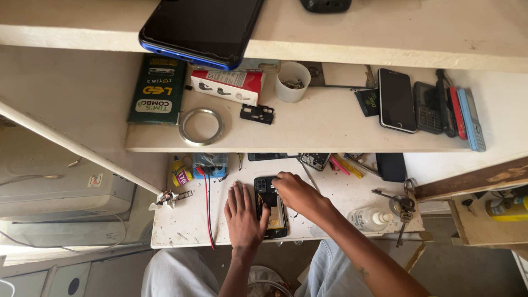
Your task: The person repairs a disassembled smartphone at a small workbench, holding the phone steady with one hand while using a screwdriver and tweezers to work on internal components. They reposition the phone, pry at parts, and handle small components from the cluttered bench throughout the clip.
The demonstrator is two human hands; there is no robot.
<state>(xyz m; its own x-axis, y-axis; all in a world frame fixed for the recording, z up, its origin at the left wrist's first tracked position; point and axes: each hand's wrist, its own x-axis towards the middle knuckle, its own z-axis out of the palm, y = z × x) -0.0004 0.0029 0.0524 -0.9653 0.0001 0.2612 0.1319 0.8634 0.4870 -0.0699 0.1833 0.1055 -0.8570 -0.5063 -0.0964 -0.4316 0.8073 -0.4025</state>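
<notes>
Low on the white counter [187, 220], between both hands: opened phone [270, 209], back cover off, dark board and yellowish battery exposed. Left hand [243, 215] flat and open, palm down, pinning the phone's left edge. Right hand [295, 192] curled over the upper end near the camera block, fingertips pinched; whether gripping a tool or part, cannot tell. Probably light, stiff, thin; fragile inside, likely slippery on the smooth top. Best held by the outer frame edges, never the bare board. Red wire [208, 203] just left.
</notes>
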